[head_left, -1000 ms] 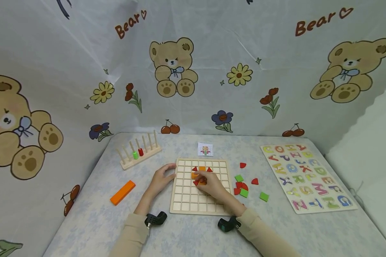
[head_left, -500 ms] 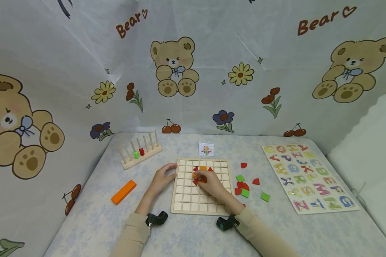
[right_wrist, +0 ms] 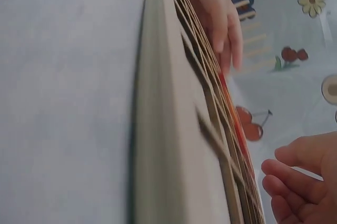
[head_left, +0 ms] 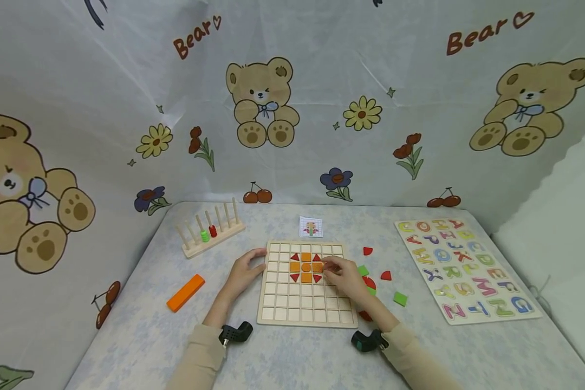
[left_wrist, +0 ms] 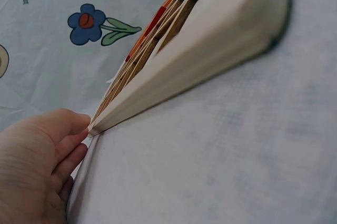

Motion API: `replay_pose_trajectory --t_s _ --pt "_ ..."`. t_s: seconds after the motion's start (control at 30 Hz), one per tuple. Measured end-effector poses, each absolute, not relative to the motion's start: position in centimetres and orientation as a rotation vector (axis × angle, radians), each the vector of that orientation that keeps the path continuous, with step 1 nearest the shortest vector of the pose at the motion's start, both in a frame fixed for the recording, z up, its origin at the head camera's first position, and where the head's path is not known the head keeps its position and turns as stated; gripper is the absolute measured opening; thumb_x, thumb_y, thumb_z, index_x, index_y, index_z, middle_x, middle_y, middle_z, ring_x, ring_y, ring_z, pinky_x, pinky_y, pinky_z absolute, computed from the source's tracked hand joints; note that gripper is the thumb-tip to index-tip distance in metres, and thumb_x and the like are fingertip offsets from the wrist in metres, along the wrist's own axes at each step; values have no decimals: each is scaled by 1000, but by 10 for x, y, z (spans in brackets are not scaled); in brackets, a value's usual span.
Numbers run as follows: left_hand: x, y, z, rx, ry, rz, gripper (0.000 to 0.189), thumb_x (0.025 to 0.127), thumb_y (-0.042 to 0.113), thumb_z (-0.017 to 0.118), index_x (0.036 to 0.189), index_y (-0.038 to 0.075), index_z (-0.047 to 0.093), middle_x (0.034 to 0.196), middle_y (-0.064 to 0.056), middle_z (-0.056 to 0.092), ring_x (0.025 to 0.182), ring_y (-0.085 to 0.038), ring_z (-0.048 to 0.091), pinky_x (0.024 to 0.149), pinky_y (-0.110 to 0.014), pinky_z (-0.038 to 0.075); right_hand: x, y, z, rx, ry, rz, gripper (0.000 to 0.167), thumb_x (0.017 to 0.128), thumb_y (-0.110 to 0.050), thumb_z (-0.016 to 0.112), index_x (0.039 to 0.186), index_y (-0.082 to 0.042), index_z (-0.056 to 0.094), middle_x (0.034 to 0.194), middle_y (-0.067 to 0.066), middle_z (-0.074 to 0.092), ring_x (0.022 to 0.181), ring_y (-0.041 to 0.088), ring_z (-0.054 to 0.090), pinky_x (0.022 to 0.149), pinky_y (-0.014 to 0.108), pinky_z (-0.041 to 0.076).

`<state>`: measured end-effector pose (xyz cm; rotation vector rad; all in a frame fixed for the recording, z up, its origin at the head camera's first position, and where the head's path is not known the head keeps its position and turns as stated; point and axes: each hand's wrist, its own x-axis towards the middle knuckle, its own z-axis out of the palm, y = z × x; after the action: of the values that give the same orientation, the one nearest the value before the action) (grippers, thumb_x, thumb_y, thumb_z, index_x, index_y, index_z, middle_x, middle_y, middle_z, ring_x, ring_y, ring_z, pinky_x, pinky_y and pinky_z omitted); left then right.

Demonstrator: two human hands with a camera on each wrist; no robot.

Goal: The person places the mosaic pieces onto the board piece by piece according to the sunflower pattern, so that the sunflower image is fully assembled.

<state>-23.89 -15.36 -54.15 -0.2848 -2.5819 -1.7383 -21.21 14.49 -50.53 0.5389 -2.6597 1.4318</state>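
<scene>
A wooden grid board (head_left: pixel 280 300) lies on the table. In its upper middle cells are an orange round piece (head_left: pixel 306 267), orange squares (head_left: pixel 306 278) around it, and red pointed pieces (head_left: pixel 294 278) at the corners. My left hand (head_left: pixel 241 275) touches the board's left edge with thumb and fingers; in the left wrist view its fingertips (left_wrist: pixel 79 124) meet the edge. My right hand (head_left: pixel 347 279) hovers over the board's right side, fingertips close beside the right orange square. Its fingers are loosely bent, with nothing visible between them in the right wrist view.
Loose red pieces (head_left: pixel 386 275) and green squares (head_left: pixel 400 298) lie right of the board. A pattern card (head_left: pixel 311 227) sits behind it. Farther right is an alphabet board (head_left: pixel 460 271). On the left are a peg rack (head_left: pixel 214 240) with beads and an orange bar (head_left: pixel 186 293).
My right hand has lifted off the middle of the pattern and moved right, uncovering the orange round piece and squares. The left hand stays at the board's edge.
</scene>
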Motion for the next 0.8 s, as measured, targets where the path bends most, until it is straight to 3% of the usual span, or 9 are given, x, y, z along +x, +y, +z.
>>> replay_pose_trajectory --t_s 0.23,0.4,0.8 --pt "-238 -154 -540 -275 -2578 -1751 39 89 14 66 128 9 59 130 -8 60 131 -26 48 115 -47 30 -214 182 -512 322 -2625 1357 30 86 -2 67 116 1 64 94 13 70 86 23 65 71 21 53" --pt "-238 -153 -540 -281 -2571 -1761 39 89 14 67 127 9 59 130 -8 60 131 -25 48 115 -46 31 -212 201 -515 190 -2592 1281 34 82 1 69 116 2 64 97 15 71 87 26 64 74 28 54" --pt "-237 -153 -538 -277 -2575 -1758 39 89 13 66 128 9 59 130 -8 61 131 -26 48 115 -47 30 -213 204 -521 25 -2639 1203 42 76 -1 74 116 4 62 104 19 67 92 28 60 78 35 52"
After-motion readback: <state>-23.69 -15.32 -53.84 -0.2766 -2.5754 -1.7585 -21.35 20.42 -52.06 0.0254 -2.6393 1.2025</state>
